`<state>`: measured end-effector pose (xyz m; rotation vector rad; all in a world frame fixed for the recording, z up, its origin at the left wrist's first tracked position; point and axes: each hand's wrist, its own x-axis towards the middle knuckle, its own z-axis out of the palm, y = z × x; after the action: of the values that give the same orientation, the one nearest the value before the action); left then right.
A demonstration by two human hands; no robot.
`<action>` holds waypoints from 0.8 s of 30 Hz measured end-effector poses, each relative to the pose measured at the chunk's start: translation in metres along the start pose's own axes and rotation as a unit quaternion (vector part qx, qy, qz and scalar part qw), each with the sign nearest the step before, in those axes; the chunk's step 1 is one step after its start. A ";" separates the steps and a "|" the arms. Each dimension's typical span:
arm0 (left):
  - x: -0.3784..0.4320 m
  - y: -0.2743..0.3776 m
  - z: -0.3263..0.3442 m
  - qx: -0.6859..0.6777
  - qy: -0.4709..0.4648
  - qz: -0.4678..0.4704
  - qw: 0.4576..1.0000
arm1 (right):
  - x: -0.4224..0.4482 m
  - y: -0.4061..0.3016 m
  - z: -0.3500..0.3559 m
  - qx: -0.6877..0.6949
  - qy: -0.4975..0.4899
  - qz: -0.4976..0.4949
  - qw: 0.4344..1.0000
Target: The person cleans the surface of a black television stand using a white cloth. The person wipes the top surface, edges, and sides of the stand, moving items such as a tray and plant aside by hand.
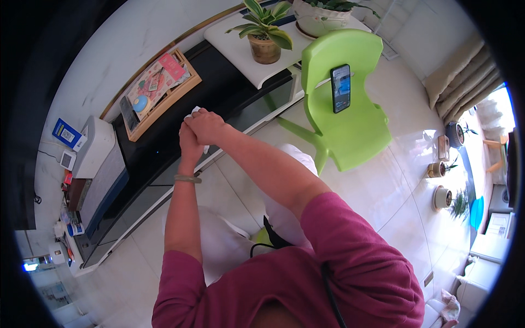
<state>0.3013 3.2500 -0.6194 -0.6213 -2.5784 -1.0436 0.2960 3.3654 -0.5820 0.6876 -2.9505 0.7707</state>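
Both hands meet above the front edge of a long black-topped cabinet (229,88). My right hand (208,126) lies across my left hand (190,141), and the fingers of the two overlap. A crumpled white tissue or thin cloth (196,109) is gripped between them; a bit of it pokes out above the fingers and another bit below the palms. Most of it is hidden by the hands. A bangle (188,179) circles my left wrist. Just beyond the hands, a wooden tray (164,100) on the cabinet holds papers, a blue-lidded round container (140,103) and a dark flat object (129,113).
A green plastic chair (357,135) stands to the right with a phone (341,88) propped against its back. Potted plants (265,49) rest on a white raised board (229,35). A white box-shaped device (98,141) and a blue card stand (69,133) are at left.
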 end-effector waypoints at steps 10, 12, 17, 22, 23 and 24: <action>0.028 0.021 -0.013 -0.317 -0.060 -0.216 0.921 | -0.002 0.009 -0.029 0.094 0.057 0.016 0.994; 0.032 0.028 -0.018 -0.313 -0.041 -0.236 0.919 | -0.003 0.008 -0.034 0.100 0.058 0.000 0.993; 0.032 0.013 -0.029 -0.322 -0.071 -0.208 0.921 | -0.007 -0.003 -0.045 0.111 0.073 -0.022 0.991; 0.033 0.026 -0.034 -0.410 -0.066 -0.250 0.875 | -0.009 0.000 -0.046 0.088 0.078 -0.041 0.992; 0.032 0.020 -0.036 -0.430 -0.073 -0.255 0.863 | -0.009 -0.001 -0.046 0.082 0.077 -0.040 0.993; 0.033 0.019 -0.037 -0.450 -0.081 -0.259 0.850 | -0.011 -0.002 -0.048 0.075 0.077 -0.039 0.993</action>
<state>0.2864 3.2457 -0.5691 -0.1597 -2.3024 -2.5288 0.3024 3.3905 -0.5405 0.7102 -2.7322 0.9989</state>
